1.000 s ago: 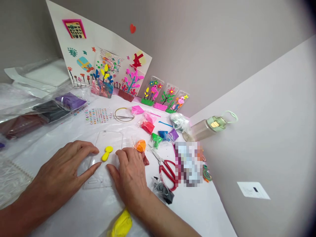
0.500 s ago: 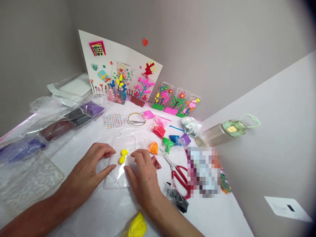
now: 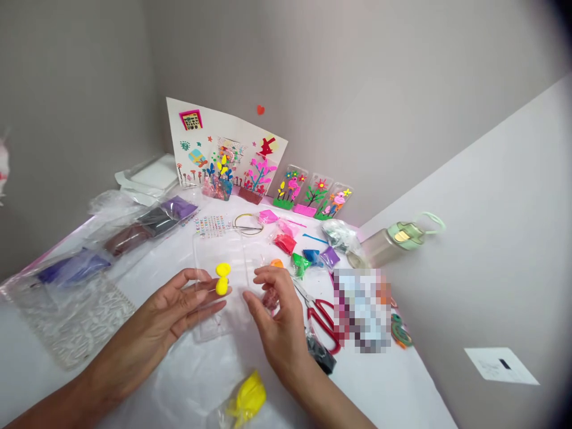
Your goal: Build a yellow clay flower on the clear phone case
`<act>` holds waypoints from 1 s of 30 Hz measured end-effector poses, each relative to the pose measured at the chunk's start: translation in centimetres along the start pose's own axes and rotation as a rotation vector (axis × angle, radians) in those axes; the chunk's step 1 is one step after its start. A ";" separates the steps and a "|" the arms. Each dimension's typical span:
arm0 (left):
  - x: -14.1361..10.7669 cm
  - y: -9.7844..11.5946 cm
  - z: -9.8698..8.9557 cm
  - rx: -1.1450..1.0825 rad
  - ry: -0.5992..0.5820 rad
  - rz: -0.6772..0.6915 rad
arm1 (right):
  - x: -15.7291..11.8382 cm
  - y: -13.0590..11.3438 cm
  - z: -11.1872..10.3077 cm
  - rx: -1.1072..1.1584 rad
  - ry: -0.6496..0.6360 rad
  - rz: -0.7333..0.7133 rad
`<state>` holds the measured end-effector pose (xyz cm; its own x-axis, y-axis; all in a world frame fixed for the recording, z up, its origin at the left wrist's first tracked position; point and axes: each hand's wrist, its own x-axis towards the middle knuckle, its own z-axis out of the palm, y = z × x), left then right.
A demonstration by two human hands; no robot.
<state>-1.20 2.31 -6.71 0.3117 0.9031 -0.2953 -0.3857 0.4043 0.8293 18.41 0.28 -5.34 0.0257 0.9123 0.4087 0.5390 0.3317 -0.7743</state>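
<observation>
A clear phone case (image 3: 235,319) is raised off the table and tilted toward me. Two flattened yellow clay pieces (image 3: 222,278) sit on it, one above the other and touching. My left hand (image 3: 181,304) grips the case by its left side, and its fingers show through the clear plastic from behind. At the right edge, my right hand (image 3: 279,316) has its thumb and fingers apart; whether the thumb touches the case I cannot tell. Below the case lies a wrapped lump of yellow clay (image 3: 249,396).
Red-handled scissors (image 3: 322,319) and a black clay packet (image 3: 322,356) lie at right. Behind them are green (image 3: 300,265), purple (image 3: 330,257) and red (image 3: 285,243) packets. Decorated cases (image 3: 290,187) lean on the wall, near a bottle (image 3: 388,243). Plastic bags (image 3: 129,235) lie left.
The phone case has come up off the table in my left hand, whose fingers are now behind it. My right hand has shifted slightly right, with its fingers lifted. The view has tilted up.
</observation>
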 end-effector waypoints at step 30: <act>-4.1 -1.3 1.7 0.019 -0.079 -0.039 | -3.9 -2.6 0.8 -0.320 0.141 -0.244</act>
<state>-0.47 -2.15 -5.79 0.3936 0.8724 -0.2899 -0.3557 0.4353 0.8270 16.22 -3.96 -5.31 -0.0321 0.7670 0.6409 0.7768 0.4226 -0.4668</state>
